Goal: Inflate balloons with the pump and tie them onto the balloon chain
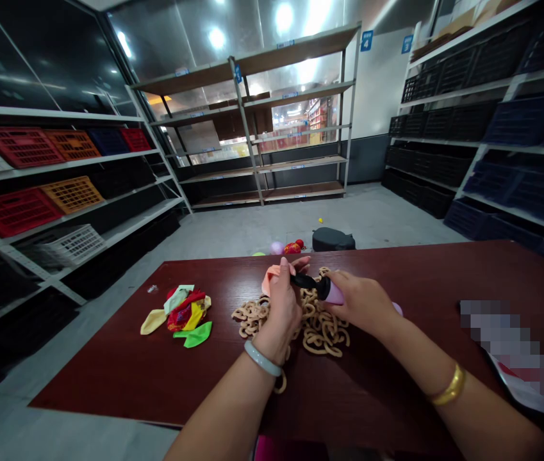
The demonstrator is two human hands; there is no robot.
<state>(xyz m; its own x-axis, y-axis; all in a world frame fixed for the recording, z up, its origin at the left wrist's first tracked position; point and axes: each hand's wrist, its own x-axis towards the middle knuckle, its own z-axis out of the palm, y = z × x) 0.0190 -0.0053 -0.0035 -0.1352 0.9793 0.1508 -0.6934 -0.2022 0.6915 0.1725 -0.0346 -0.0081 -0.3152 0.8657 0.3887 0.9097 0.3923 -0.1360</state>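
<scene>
My left hand (287, 307), with a pale bangle at the wrist, grips a limp peach balloon (270, 279) above the table; some of its fingers stretch away to the right. In my right hand (365, 301) is a balloon pump (333, 293) with a lavender body and a black front end. The black end points left and meets my left hand; whether its tip sits inside the balloon's neck is hidden. Under both hands lies a heap of tan ring-shaped pieces (324, 336). Several flat balloons (189, 315), red, yellow, green and cream, are bunched to the left.
The dark red table (122, 371) spans the foreground. A blurred flat item (516, 358) lies at its right. Beyond the far edge, a dark grey case (333, 239) and round coloured things (293, 246) rest on the floor. Shelves with crates (16, 146) line both sides.
</scene>
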